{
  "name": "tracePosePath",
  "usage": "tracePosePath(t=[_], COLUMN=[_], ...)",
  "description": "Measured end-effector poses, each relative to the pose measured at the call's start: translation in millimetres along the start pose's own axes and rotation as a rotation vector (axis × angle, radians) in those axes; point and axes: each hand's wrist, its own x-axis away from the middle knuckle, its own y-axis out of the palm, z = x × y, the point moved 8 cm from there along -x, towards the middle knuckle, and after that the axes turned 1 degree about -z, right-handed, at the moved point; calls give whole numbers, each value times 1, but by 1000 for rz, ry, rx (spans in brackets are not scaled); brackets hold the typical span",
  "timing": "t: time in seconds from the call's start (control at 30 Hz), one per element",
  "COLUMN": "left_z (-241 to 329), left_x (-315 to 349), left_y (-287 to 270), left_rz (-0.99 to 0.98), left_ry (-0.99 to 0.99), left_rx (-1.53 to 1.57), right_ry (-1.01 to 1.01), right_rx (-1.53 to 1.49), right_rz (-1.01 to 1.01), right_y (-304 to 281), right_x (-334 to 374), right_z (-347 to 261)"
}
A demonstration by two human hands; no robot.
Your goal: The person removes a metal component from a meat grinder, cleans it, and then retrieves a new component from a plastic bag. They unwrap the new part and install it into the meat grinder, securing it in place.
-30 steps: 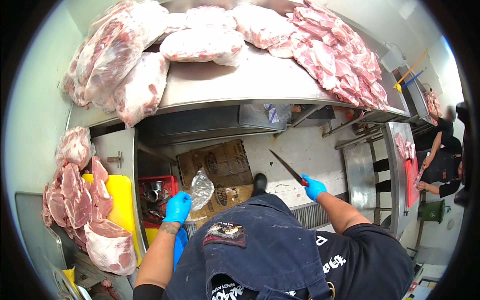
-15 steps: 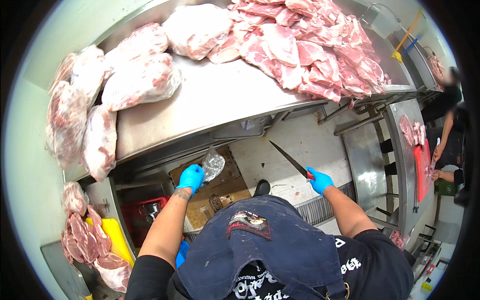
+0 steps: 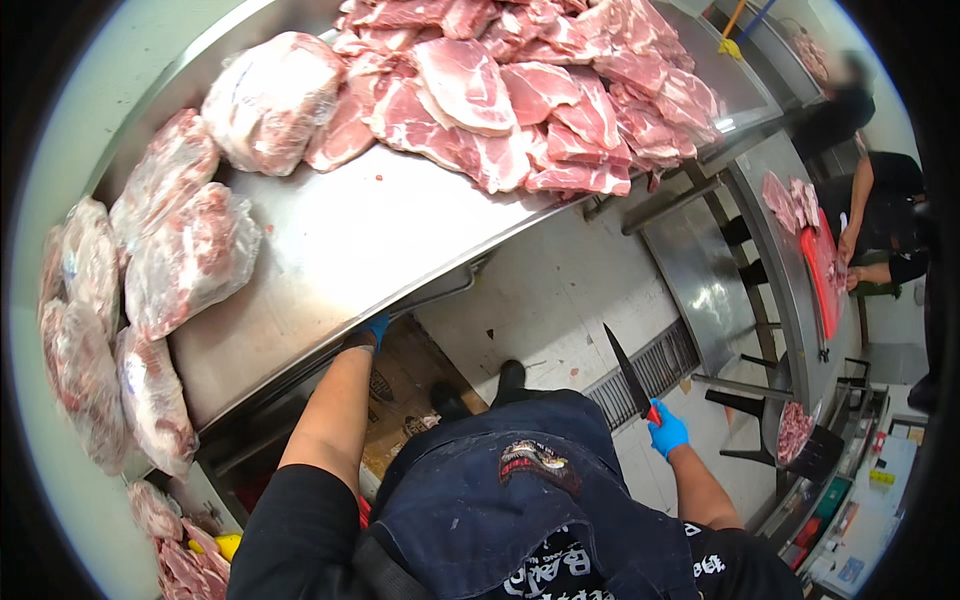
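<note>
My right hand [image 3: 668,431], in a blue glove, is closed round the red handle of a long dark-bladed knife [image 3: 627,372]. Its blade points away from me, over the floor. My left hand [image 3: 378,326] reaches under the front edge of the steel table [image 3: 330,240]; only a bit of its blue glove shows and its fingers are hidden. On the table lie a large heap of raw meat slices [image 3: 465,85] and several plastic-wrapped meat pieces [image 3: 190,260].
At the right, a co-worker's hands [image 3: 848,255] are at a red cutting board [image 3: 818,275] on another steel table. A bowl of meat pieces [image 3: 795,432] stands below it. A floor drain grate [image 3: 645,370] lies ahead. More meat [image 3: 190,560] sits at lower left.
My left hand has gone under the table edge, and the clear plastic bag it held is out of sight. My right hand has moved right and nearer with the knife. The view has shifted.
</note>
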Motion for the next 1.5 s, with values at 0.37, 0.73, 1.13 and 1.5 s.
tracePosePath(t=[0.37, 0.73, 1.13, 1.5], left_z=[122, 212, 107, 80], left_x=[-21, -68, -183, 31], left_y=[49, 81, 107, 10], left_rz=[135, -1, 444, 407], left_ry=[123, 106, 284, 195], left_rx=[-47, -504, -218, -176], right_ry=[108, 77, 228, -151], right_rx=[-166, -166, -246, -204], right_rz=[-169, -161, -181, -125], right_y=[48, 47, 66, -3], right_x=[-18, -10, 6, -41], right_z=[63, 135, 169, 33])
